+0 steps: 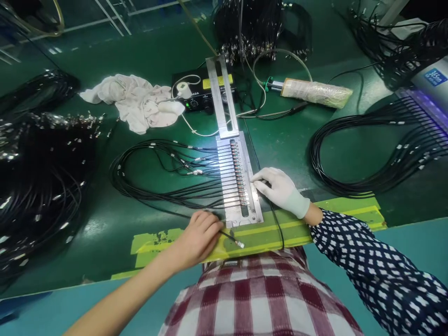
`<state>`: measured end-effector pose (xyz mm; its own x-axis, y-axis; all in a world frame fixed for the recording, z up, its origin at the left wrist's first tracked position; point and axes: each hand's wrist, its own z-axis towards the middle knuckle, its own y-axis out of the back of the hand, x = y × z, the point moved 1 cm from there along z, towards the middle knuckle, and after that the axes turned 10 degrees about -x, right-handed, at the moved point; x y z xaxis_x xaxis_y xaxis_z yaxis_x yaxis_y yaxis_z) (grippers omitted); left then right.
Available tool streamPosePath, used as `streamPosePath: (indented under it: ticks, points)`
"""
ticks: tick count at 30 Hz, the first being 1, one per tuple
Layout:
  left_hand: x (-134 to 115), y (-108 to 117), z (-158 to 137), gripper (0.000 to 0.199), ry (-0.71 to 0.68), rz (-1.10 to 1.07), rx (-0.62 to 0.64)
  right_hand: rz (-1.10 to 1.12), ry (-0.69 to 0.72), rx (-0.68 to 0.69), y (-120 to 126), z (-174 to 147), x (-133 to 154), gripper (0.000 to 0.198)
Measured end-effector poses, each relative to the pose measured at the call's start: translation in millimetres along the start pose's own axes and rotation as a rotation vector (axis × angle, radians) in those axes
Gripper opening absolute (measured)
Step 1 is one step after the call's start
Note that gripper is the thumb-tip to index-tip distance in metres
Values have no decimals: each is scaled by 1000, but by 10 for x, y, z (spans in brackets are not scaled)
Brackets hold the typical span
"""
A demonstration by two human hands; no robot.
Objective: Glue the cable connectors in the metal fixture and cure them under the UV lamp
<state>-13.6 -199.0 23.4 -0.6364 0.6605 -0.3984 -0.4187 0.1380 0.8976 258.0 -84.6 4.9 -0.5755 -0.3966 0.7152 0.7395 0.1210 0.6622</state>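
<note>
A black cable (229, 236) with a small metal connector at its end passes under the fingers of my bare left hand (201, 235). That hand is closed on the cable at the table's front edge. In front of me lies a metal fixture (233, 205), holding a row of several cable ends side by side, their small metal tips in its slot. My gloved right hand (282, 191) has thumb and forefinger pinched at the fixture's right edge. The hinged lid (215, 91) of the fixture is swung open, away from me. The fixture's cables loop to the left.
A white cloth (140, 100) and a black control box (198, 103) stand behind the fixture. A wrapped dispensing syringe (315, 92) lies right of them. Cable bundles (45, 186) cover the left side. At the right, a lamp unit (434, 77) shines violet over a cable loop (317, 154).
</note>
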Motion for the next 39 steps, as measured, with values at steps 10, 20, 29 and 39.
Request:
streamPosePath:
  ticks: [10, 20, 29, 39]
  points:
    - [30, -40, 146, 29, -74, 114, -261, 0, -3, -1, -7, 6, -15, 12]
    - [-6, -111, 233, 32, -84, 205, -301, 13, 19, -9, 2, 15, -9, 12]
    - [-50, -37, 266, 38, -167, 246, -239, 24, 36, -6, 2, 8, -23, 12]
    - [118, -202, 127, 42, -85, 13, -217, 19, 18, 15, 27, 32, 7, 13]
